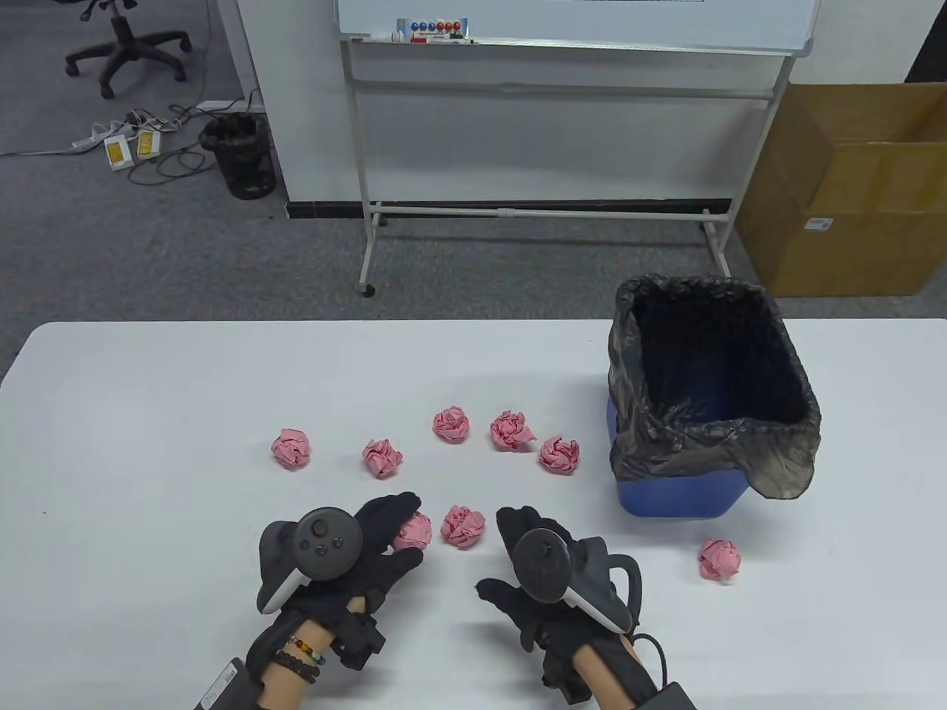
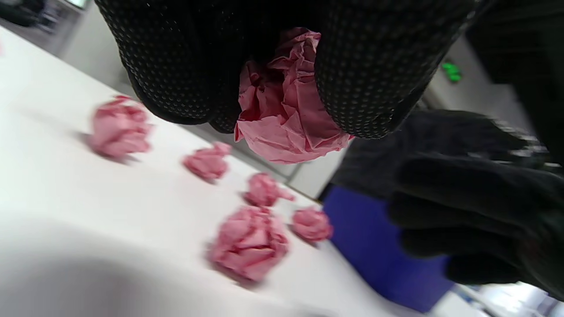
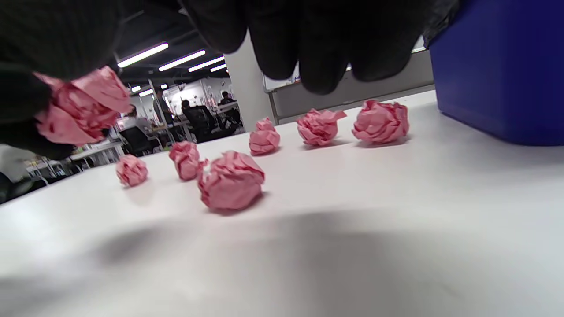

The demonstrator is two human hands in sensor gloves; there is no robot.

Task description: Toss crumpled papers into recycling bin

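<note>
Crumpled papers, pink and wadded into rough balls, lie scattered over the white table (image 1: pixel 148 414) as the clearing gets under way; none can be seen inside the recycling bin, though its dark floor is hard to read, so the job looks barely begun. From the left, two balls (image 1: pixel 291 447) and (image 1: pixel 382 458) sit apart on the table; the left hand (image 1: pixel 348 551) has its fingers clamped round one paper ball (image 1: pixel 413 531), which the left wrist view shows pinched between gloved fingers (image 2: pixel 365 70) and lifted off the surface; just beside it a loose ball (image 1: pixel 462 526) rests between the two hands; three more (image 1: pixel 450 424), (image 1: pixel 512 430), (image 1: pixel 558 454) run in a row toward the bin. The right hand (image 1: pixel 551 566) hovers low over the table with its fingers slack and apart, gripping nothing. The recycling bin (image 1: pixel 677 495), blue and lined with a black bag (image 1: pixel 784 458), stands upright at the right with its mouth open to the ceiling; a last ball (image 1: pixel 719 558) lies on the table near its base. The wads are near round, with no long axis or heading to speak of; by this count one is in hand and seven wait.
</note>
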